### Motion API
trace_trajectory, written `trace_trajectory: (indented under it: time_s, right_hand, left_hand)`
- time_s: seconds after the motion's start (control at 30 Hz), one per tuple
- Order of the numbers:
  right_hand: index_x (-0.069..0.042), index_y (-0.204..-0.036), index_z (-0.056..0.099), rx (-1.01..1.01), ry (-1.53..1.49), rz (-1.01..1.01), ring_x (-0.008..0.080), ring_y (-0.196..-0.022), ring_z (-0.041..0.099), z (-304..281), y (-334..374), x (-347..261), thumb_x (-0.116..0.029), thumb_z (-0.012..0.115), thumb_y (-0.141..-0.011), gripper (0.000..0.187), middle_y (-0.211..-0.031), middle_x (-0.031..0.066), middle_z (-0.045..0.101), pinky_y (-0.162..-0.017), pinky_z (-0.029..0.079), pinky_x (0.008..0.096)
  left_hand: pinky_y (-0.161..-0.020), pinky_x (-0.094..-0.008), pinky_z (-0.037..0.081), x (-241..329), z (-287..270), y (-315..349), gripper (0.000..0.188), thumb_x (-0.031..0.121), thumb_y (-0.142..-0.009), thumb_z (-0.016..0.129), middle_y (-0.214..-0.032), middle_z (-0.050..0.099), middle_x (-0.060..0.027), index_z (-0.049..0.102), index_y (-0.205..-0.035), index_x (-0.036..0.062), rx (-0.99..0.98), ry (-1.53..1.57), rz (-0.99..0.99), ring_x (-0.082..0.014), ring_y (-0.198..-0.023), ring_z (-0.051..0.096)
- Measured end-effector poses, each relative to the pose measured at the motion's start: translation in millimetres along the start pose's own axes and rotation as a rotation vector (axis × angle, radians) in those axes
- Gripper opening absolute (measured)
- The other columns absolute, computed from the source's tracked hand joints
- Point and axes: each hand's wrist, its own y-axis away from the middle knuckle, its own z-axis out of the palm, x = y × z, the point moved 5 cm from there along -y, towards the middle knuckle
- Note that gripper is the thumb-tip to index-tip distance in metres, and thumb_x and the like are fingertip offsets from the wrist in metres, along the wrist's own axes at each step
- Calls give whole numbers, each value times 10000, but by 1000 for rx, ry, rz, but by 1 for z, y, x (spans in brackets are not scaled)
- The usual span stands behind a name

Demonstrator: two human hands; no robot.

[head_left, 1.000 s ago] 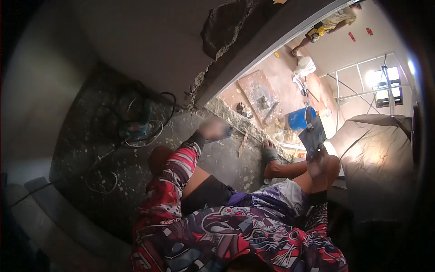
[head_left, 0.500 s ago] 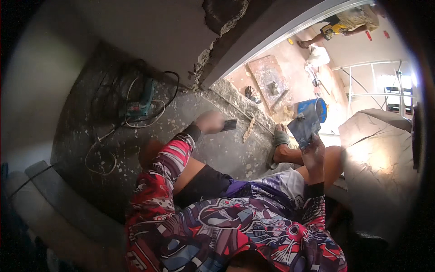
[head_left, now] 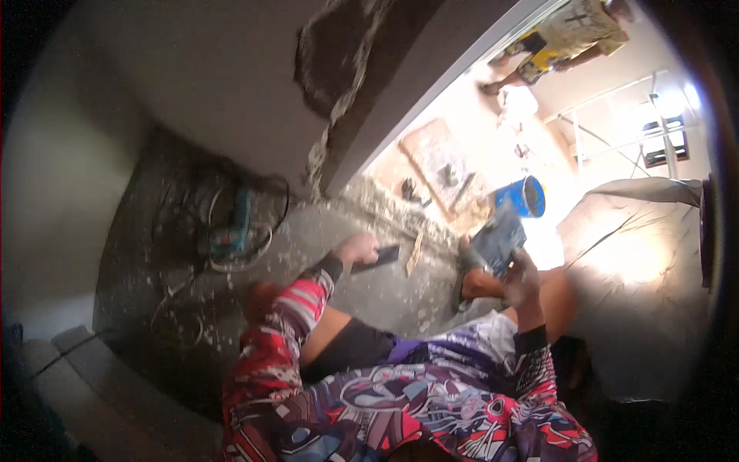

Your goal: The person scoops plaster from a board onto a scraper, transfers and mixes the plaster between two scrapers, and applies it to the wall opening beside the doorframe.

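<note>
My left hand (head_left: 356,249) is closed round a small dark flat blade, like a putty knife (head_left: 380,258), held out over the grey floor. In my right hand (head_left: 523,280) is a dark, flat plate (head_left: 499,237) with pale smears on it, tilted upward above my sandalled foot. The fingers of that hand are blurred but wrap its lower edge. The two tools are apart. Between them on the floor lies a thin splinter of wood (head_left: 414,255).
A teal power tool (head_left: 231,231) with its looped cable lies at left. Ahead stands a wall with broken plaster (head_left: 332,115). Beyond the opening are a mortar-smeared board (head_left: 439,158), a blue bucket (head_left: 523,198), metal scaffolding (head_left: 579,138) and another person (head_left: 570,38). A shiny draped sheet (head_left: 616,254) rises at right.
The view has shifted, so the wall and the room beyond sit differently. My right hand and the plate have come lower and left. The putty knife's blade now tilts more.
</note>
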Motion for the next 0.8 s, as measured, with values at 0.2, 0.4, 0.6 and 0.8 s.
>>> trace_trajectory:
  time_s: [0.2, 0.4, 0.6, 0.8]
  right_hand:
    - [-47, -1164, 553, -19, -12, -18, 232, -881, 667, -24, 12, 7, -153, 501, -954, 241, -1057, 87, 652, -707, 573, 387]
    - [-61, -1155, 554, -24, 45, 6, 216, -831, 680, -3, 13, -1, -159, 503, -954, 229, -1004, 67, 664, -650, 587, 357]
    - [-72, -1147, 550, 43, 1, -49, 211, -801, 674, 7, 18, -4, -182, 514, -950, 228, -981, 65, 662, -537, 549, 352]
    - [-71, -1139, 557, -27, 8, -27, 214, -803, 671, -6, 19, 0, -174, 520, -951, 218, -1000, 61, 658, -539, 553, 372]
  left_hand:
    - [-705, -466, 525, 30, -20, -19, 315, 242, -666, 635, -823, 668, -262, 718, -860, 7, -212, 163, -104, -414, -782, 662]
    - [-808, -475, 506, 10, 4, -32, 353, 301, -718, 623, -983, 660, -255, 709, -955, 54, -156, 57, -9, -424, -919, 633]
    - [-750, -482, 518, 23, -13, -28, 297, 256, -708, 645, -836, 673, -245, 721, -891, 36, -61, 35, 40, -409, -807, 661]
    - [-755, -488, 512, 33, -21, -24, 331, 233, -696, 635, -878, 671, -239, 722, -989, 107, -85, 15, 10, -419, -830, 653]
